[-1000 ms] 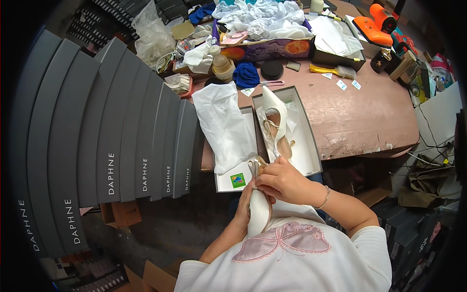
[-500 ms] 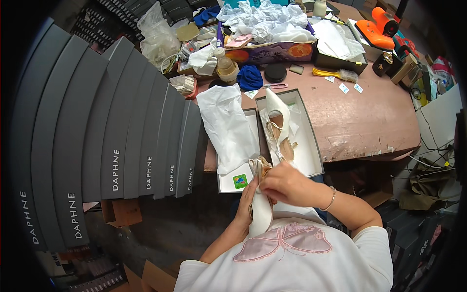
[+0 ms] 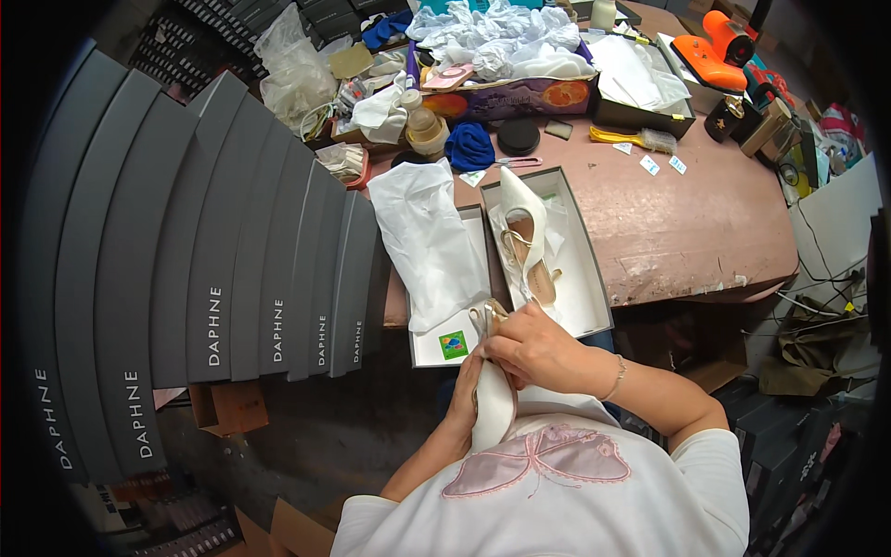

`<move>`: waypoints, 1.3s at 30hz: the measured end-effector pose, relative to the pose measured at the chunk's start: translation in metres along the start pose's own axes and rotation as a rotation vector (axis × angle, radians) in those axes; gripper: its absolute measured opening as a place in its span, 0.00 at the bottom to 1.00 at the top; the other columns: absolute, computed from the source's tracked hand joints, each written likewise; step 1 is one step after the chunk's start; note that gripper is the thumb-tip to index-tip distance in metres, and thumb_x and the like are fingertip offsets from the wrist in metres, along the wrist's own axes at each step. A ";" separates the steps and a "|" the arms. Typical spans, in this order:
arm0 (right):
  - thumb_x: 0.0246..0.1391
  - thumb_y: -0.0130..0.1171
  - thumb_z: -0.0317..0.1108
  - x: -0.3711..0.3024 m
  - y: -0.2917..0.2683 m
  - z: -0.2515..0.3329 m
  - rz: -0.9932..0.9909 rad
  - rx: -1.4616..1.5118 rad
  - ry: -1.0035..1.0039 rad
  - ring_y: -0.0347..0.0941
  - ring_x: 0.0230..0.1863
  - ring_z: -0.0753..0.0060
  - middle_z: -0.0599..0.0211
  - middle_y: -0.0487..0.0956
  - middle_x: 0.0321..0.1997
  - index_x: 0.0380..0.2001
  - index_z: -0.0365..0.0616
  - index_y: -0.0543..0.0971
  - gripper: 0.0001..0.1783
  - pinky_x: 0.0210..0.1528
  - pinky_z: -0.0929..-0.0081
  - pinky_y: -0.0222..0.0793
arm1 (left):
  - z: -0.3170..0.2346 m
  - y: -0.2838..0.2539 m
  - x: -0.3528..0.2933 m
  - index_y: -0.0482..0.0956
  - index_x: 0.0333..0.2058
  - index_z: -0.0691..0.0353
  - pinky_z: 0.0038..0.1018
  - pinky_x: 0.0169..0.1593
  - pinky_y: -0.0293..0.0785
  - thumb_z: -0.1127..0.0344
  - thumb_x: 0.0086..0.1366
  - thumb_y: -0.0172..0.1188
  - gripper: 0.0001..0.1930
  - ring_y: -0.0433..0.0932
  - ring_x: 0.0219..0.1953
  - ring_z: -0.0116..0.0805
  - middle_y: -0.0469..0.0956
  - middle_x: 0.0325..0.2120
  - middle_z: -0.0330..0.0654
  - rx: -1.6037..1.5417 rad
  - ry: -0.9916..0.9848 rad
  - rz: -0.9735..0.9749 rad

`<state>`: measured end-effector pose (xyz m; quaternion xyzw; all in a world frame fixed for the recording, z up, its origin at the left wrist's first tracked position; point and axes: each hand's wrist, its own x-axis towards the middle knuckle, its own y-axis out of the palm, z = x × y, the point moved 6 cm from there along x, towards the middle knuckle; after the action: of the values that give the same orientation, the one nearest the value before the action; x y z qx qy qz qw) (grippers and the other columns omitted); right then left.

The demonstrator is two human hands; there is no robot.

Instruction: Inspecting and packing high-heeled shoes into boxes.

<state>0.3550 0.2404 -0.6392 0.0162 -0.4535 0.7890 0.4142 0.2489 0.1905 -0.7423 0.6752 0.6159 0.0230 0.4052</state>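
My left hand (image 3: pixel 461 404) is wrapped round a white pointed shoe (image 3: pixel 496 414), held in front of my chest with its toe toward me. At the shoe's heel end, my right hand (image 3: pixel 546 348) is closed in a pinch on the thin strap; its fingertips partly hide that spot. The matching white shoe (image 3: pixel 522 199) lies in an open grey shoebox (image 3: pixel 590 299) just beyond, toe pointing away. Left of it is the box lid (image 3: pixel 425 352), its white inside up, with white tissue paper (image 3: pixel 422 246) over it and a small green sticker (image 3: pixel 453 346).
Tall stacks of grey shoeboxes (image 3: pixel 213 241) stand at the left. Along the table's (image 3: pixel 691 223) far side are a carton (image 3: pixel 506 97) of crumpled paper, a blue cloth (image 3: pixel 471 147), a round black tin (image 3: pixel 518 137), a yellow-handled brush (image 3: pixel 636 139) and an orange device (image 3: pixel 710 63).
My right hand has shifted slightly left and its fingers have closed in on the strap by the heel. The left hand keeps its hold. The whole view has shifted a little.
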 end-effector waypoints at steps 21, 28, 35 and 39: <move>0.47 0.63 0.24 -0.004 -0.039 -0.040 -0.271 0.199 0.342 0.72 0.32 0.63 0.64 0.77 0.31 0.35 0.43 0.78 0.09 0.40 0.71 0.65 | -0.009 0.003 0.000 0.69 0.49 0.66 0.27 0.34 0.74 0.45 0.72 0.39 0.27 0.77 0.28 0.33 0.75 0.30 0.42 -0.101 -0.019 0.094; 0.46 0.62 0.30 -0.003 0.001 0.005 -0.083 0.046 -0.016 0.70 0.37 0.66 0.71 0.73 0.32 0.34 0.47 0.77 0.10 0.40 0.67 0.58 | -0.009 0.006 0.000 0.72 0.42 0.65 0.24 0.34 0.73 0.45 0.73 0.37 0.26 0.77 0.28 0.32 0.76 0.28 0.44 -0.117 0.001 -0.087; 0.47 0.62 0.25 0.016 -0.034 -0.032 -0.349 0.041 0.181 0.71 0.31 0.63 0.66 0.75 0.27 0.34 0.43 0.78 0.08 0.39 0.69 0.60 | -0.029 0.012 -0.010 0.71 0.41 0.65 0.27 0.28 0.72 0.43 0.71 0.39 0.26 0.76 0.22 0.36 0.76 0.23 0.46 0.377 0.014 0.048; 0.51 0.60 0.22 0.010 -0.053 -0.022 -0.420 0.216 0.332 0.73 0.32 0.66 0.63 0.78 0.31 0.33 0.39 0.78 0.05 0.39 0.74 0.67 | -0.025 0.015 -0.005 0.72 0.39 0.65 0.24 0.28 0.72 0.43 0.72 0.39 0.27 0.77 0.23 0.33 0.76 0.22 0.43 0.070 0.032 0.074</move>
<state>0.3919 0.2761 -0.6107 0.0245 -0.2798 0.7213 0.6331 0.2471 0.2007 -0.7148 0.7108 0.5975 0.0270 0.3702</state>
